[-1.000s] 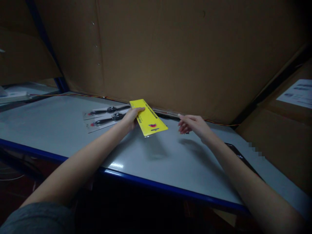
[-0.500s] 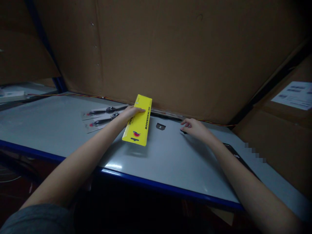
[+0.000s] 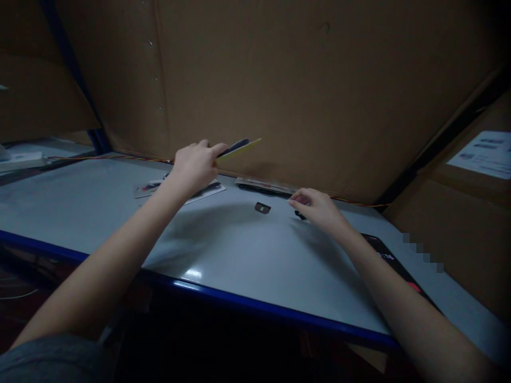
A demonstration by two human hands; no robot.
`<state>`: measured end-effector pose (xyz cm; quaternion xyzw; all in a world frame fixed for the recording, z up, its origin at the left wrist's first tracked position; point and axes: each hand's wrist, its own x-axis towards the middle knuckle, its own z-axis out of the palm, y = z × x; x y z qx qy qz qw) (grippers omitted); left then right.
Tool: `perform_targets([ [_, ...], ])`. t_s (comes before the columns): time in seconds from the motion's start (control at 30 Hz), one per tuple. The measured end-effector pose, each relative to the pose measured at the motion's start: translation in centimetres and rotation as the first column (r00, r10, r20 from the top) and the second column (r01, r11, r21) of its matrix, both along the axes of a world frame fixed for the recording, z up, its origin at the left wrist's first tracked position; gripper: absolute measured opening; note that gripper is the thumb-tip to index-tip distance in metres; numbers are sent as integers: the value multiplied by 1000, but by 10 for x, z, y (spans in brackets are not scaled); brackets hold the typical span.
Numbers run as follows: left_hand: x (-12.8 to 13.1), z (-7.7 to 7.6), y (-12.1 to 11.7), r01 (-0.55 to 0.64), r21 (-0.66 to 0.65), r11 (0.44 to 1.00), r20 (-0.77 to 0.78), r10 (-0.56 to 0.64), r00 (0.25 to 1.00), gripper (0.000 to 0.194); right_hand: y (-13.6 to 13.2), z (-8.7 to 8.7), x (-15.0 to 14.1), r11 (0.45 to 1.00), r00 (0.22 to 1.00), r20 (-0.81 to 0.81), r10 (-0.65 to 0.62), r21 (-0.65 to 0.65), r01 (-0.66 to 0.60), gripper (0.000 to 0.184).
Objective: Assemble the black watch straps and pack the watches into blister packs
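Observation:
My left hand (image 3: 197,165) is raised above the table and closed around a yellow woodworking tool package (image 3: 250,143). The package is nearly edge-on, and a dark long item (image 3: 236,146) shows along its upper side. Low over the table to the right, my right hand (image 3: 315,206) has its fingers curled in, thumb near the fingertips. What they pinch, if anything, is hidden. Just below these fingers is a small black piece (image 3: 300,215); I cannot tell whether it touches the hand. A small dark plate with cut corners (image 3: 262,208) lies flat between the hands.
Behind my left hand lie clear-wrapped dark tools (image 3: 154,185). A long, dark packaged item (image 3: 265,186) rests at the cardboard back wall (image 3: 255,85). A phone (image 3: 393,260) lies beside my right forearm. The grey tabletop (image 3: 239,255) has a blue front edge (image 3: 255,307).
My left hand has lifted and turned the yellow package from face-on to nearly edge-on. My right hand has shifted slightly left, and the phone screen is now lit.

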<state>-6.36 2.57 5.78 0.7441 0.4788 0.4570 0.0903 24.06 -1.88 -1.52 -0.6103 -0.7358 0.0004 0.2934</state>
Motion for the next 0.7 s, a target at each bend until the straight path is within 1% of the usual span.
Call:
perform_targets([
  [0.03, -3, -5, 4, -59, 41, 997, -126, 64, 990, 42, -1, 1, 0, 1000, 1000, -1, -4, 11, 4, 22],
  [0.07, -7, -12, 8, -113, 78, 991, -257, 129, 958, 42, -1, 1, 0, 1000, 1000, -2, -9, 19, 9, 22],
  [0.1, -12, -21, 13, -168, 109, 980, -375, 197, 906, 41, -1, 1, 0, 1000, 1000, 0, -14, 27, 14, 22],
  [0.17, -21, -39, 22, -251, 164, 954, -565, 299, 769, 42, -1, 0, 1, 999, 1000, 8, -25, 40, 24, 22],
  [0.23, -30, -53, 29, -308, 189, 932, -678, 351, 646, 43, 1, -1, 2, 998, 999, 23, -28, 51, 27, 22],
  [0.3, -37, -61, 35, -362, 185, 914, -730, 375, 572, 44, 5, -3, 4, 998, 999, 41, -29, 49, 27, 20],
  [0.37, -41, -63, 41, -398, 161, 903, -754, 373, 541, 46, 11, -4, 5, 999, 997, 68, -27, 25, 25, 18],
  [0.43, -43, -62, 45, -410, 115, 905, -776, 340, 531, 49, 21, -6, 5, 1000, 994, 110, -15, -17, 17, 18],
  [0.53, -42, -59, 49, -419, 41, 907, -798, 282, 533, 55, 40, -8, 1, 998, 969, 243, 30, -61, -16, 24],
  [0.63, -40, -57, 48, -439, 20, 898, -794, 281, 539, 61, 59, -13, -3, 999, 886, 462, 31, -51, -9, 30],
  [0.7, -40, -58, 46, -444, 25, 896, -787, 292, 544, 64, 70, -16, -5, 999, 831, 556, 1, -29, 18, 31],
])
